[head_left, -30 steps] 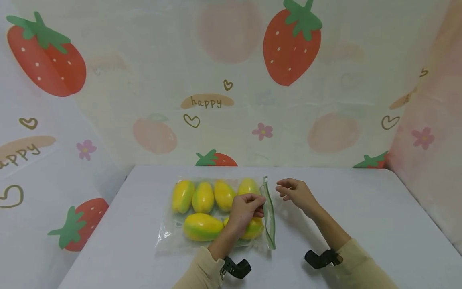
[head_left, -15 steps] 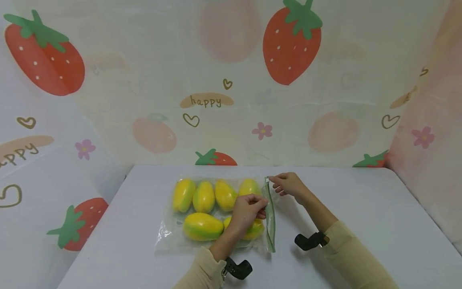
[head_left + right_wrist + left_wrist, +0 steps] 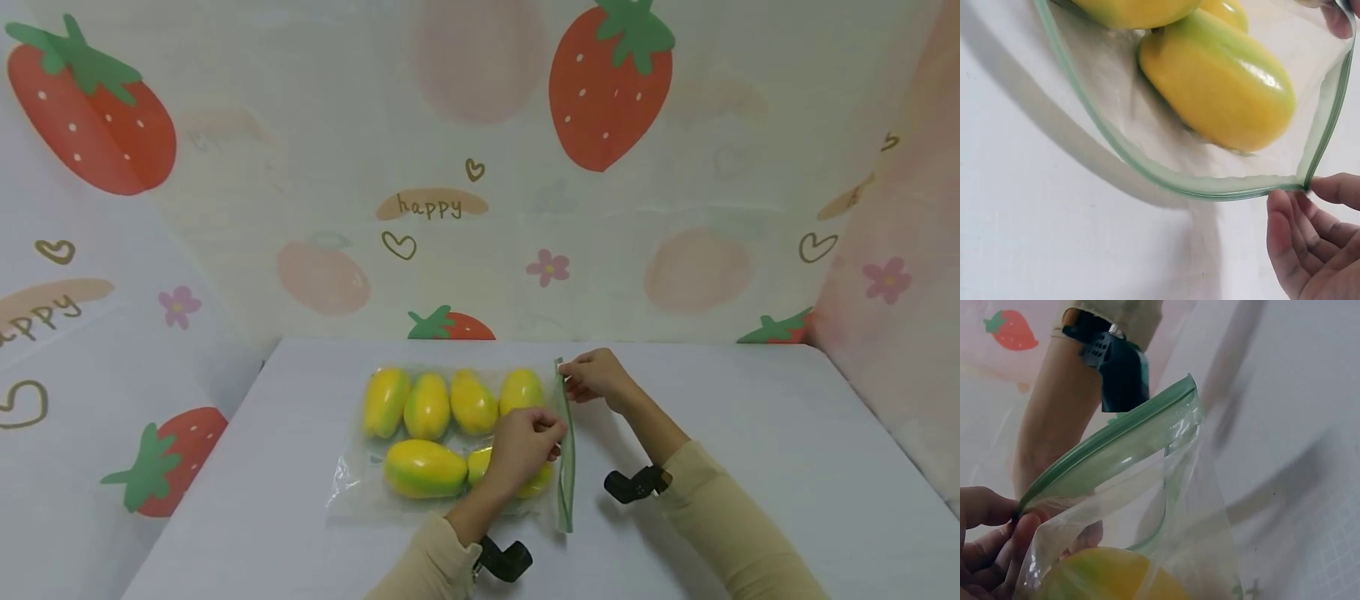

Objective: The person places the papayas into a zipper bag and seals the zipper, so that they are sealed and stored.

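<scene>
A clear zip-top bag (image 3: 347, 492) lies on the table with its green zip edge (image 3: 567, 475) to the right. Several yellow-green papaya-like fruits (image 3: 424, 469) are inside. My left hand (image 3: 517, 450) reaches over the bag and pinches the upper lip of its mouth; in the left wrist view, thumb and fingers hold the green strip (image 3: 1110, 434). At the far end of the zip, my right hand (image 3: 598, 377) pinches the corner between thumb and fingers, clearer in the right wrist view (image 3: 1316, 244). The mouth gapes between both hands. One fruit is partly hidden behind the left hand.
The white table (image 3: 720, 408) carries the bag left of its middle. A back wall (image 3: 480, 267) with printed strawberries rises behind it, with side walls left and right. Black wrist cameras (image 3: 637, 485) hang below both wrists.
My right hand has come in from the right and taken hold of the zip's far corner. The left hand has shifted slightly right, still pinching the lip.
</scene>
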Motion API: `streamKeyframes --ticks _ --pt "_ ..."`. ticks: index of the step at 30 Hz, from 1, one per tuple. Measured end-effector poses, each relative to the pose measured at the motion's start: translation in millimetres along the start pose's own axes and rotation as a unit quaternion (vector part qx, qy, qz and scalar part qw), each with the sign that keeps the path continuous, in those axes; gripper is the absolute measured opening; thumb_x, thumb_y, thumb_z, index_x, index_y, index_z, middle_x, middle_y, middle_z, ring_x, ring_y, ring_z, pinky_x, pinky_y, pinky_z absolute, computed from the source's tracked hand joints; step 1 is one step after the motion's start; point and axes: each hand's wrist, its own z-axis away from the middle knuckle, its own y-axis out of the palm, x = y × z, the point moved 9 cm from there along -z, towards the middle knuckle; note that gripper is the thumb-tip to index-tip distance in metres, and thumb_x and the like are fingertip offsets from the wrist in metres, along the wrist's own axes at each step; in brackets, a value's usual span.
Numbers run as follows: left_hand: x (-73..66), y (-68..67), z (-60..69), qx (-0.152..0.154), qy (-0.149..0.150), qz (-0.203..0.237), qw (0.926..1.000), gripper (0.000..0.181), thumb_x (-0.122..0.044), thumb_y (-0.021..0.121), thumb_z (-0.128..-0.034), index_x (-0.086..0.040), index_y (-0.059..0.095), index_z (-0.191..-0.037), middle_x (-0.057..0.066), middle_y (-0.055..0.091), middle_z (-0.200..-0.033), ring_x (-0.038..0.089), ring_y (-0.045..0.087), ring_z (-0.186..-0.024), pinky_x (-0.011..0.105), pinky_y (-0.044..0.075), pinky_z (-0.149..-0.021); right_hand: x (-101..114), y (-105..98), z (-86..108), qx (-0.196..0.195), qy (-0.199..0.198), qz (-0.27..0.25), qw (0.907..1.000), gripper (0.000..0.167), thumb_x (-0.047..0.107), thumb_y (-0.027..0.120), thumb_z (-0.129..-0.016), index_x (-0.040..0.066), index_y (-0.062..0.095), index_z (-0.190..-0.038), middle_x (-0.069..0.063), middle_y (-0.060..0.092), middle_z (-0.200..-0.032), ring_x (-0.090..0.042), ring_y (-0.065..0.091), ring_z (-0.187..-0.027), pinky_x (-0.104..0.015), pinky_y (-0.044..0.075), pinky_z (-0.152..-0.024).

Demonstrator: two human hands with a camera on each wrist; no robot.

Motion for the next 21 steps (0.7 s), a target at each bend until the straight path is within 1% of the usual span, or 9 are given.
streamKeyframes --ticks 4,7,9,12,15,17,19,20,21 --pt "-4.1 7.4 2.1 0.017 0.018 -0.093 0.9953 0.013 -0.013 0.065 -0.0896 -0.004 0.073 -0.086 0.002 0.067 -0.067 0.004 0.056 -0.051 0.018 0.049 -0.049 3 -3 -0.6 -0.02 -0.003 0.016 0.9997 0.028 0.018 0.062 -0.093 -0.008 0.069 -0.097 -0.002 0.065 -0.066 -0.013 0.063 -0.059 -0.026 0.057 -0.06" --pt "-6.7 14.0 4.0 0.032 0.03 -0.161 0.986 0.013 -0.014 0.065 -0.0902 -0.006 0.075 -0.086 -0.002 0.067 -0.068 0.003 0.053 -0.054 0.016 0.046 -0.05 3 -4 -0.7 -0.025 -0.002 0.012 0.9996 0.029 0.018 0.062 -0.094 -0.009 0.069 -0.099 -0.002 0.065 -0.066 -0.013 0.063 -0.058 -0.025 0.057 -0.059" --pt "-9.8 18.2 5.6 0.036 0.045 -0.207 0.9767 0.013 -0.014 0.066 -0.0895 -0.007 0.075 -0.085 -0.003 0.068 -0.07 0.003 0.052 -0.057 0.015 0.045 -0.052 2 -5 -1.3 -0.025 -0.002 0.0 0.9997 0.029 0.018 0.062 -0.094 -0.01 0.068 -0.102 -0.002 0.065 -0.066 -0.012 0.062 -0.057 -0.025 0.057 -0.059" --pt "-16.5 23.9 8.6 0.036 0.072 -0.274 0.9582 0.011 -0.014 0.068 -0.0876 -0.009 0.076 -0.082 -0.003 0.069 -0.072 0.004 0.052 -0.06 0.015 0.045 -0.054 -1 -5 -3.6 -0.024 -0.001 -0.016 0.9996 0.031 0.018 0.062 -0.094 -0.011 0.067 -0.105 -0.003 0.064 -0.068 -0.012 0.062 -0.058 -0.024 0.058 -0.06" --pt "-21.1 31.8 10.9 0.05 0.093 -0.348 0.9314 0.01 -0.016 0.069 -0.0875 -0.01 0.075 -0.081 -0.004 0.068 -0.071 0.005 0.052 -0.06 0.016 0.044 -0.055 -4 -6 -6.4 -0.026 0.003 -0.026 0.9993 0.031 0.018 0.062 -0.094 -0.01 0.067 -0.106 -0.003 0.065 -0.071 -0.013 0.062 -0.061 -0.023 0.058 -0.061" --pt "-22.2 38.1 12.2 0.07 0.105 -0.391 0.9116 0.011 -0.016 0.068 -0.0875 -0.011 0.075 -0.08 -0.004 0.066 -0.069 0.006 0.051 -0.059 0.017 0.044 -0.055 -6 -7 -7.5 -0.029 0.005 -0.031 0.9991 0.031 0.019 0.062 -0.095 -0.01 0.067 -0.106 -0.003 0.065 -0.072 -0.013 0.062 -0.062 -0.023 0.057 -0.062" --pt "-21.8 43.6 12.8 0.093 0.115 -0.42 0.8952 0.012 -0.016 0.068 -0.088 -0.012 0.075 -0.079 -0.005 0.066 -0.069 0.007 0.051 -0.058 0.017 0.044 -0.055 -7 -6 -8.4 -0.031 0.006 -0.039 0.9987 0.031 0.019 0.062 -0.094 -0.009 0.067 -0.105 -0.003 0.065 -0.071 -0.013 0.062 -0.061 -0.022 0.057 -0.061" --pt "-21.7 45.7 12.5 0.104 0.121 -0.426 0.8906 0.012 -0.016 0.068 -0.0879 -0.012 0.074 -0.079 -0.005 0.066 -0.069 0.006 0.051 -0.059 0.017 0.044 -0.055 -7 -5 -8.8 -0.03 0.004 -0.044 0.9986 0.031 0.019 0.062 -0.094 -0.01 0.066 -0.105 -0.002 0.065 -0.071 -0.013 0.061 -0.061 -0.022 0.057 -0.061" --pt "-21.7 47.4 12.0 0.116 0.126 -0.426 0.8885 0.012 -0.016 0.068 -0.0878 -0.013 0.075 -0.079 -0.005 0.067 -0.069 0.006 0.052 -0.06 0.017 0.045 -0.056 -7 -4 -9.1 -0.029 0.002 -0.048 0.9984 0.031 0.019 0.062 -0.094 -0.01 0.066 -0.105 -0.002 0.065 -0.07 -0.012 0.061 -0.061 -0.022 0.057 -0.061"
